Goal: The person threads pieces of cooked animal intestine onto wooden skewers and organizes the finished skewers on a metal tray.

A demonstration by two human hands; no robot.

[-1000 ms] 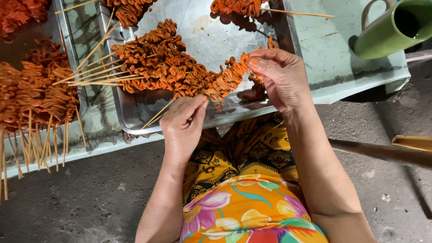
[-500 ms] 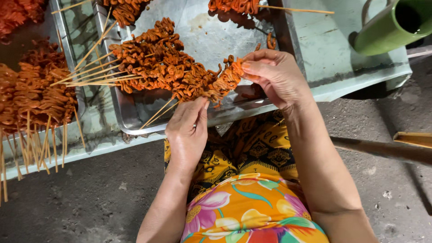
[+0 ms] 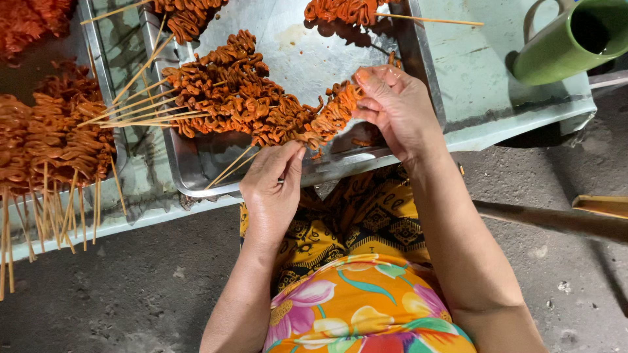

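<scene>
Both arms are bare from wrist to elbow, no sleeves, no watch or bracelet showing, and the left hand (image 3: 271,196) and right hand (image 3: 399,111) wear no gloves. Below them there's a bright orange garment (image 3: 366,307) printed with big pink, yellow and green flowers. Above that sits a darker cloth (image 3: 353,216) patterned in yellow and black.

Bright overhead light, glare on metal tray (image 3: 297,59), sharp focus, dim ground

Orange skewered meat (image 3: 248,104), grey metal tray (image 3: 196,163), green mug (image 3: 562,46), orange floral dress (image 3: 366,314).
</scene>
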